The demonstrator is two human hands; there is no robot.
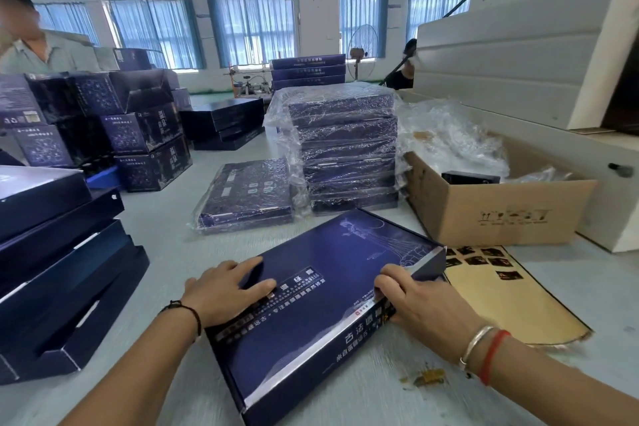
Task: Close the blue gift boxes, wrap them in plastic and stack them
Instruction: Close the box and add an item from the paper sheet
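Left hand (226,290): flat, fingers straight, pressing the lid of the blue gift box (321,304), lower centre. Right hand (411,301): fingers curled over the box's right edge. Box lies closed on the worktop (166,252). Wrapped stack (347,149): centre. Cardboard carton (491,214): right.

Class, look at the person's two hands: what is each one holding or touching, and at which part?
Both are on the blue gift box. The left hand rests flat on its lid; the right hand curls its fingers over the lid's right edge.
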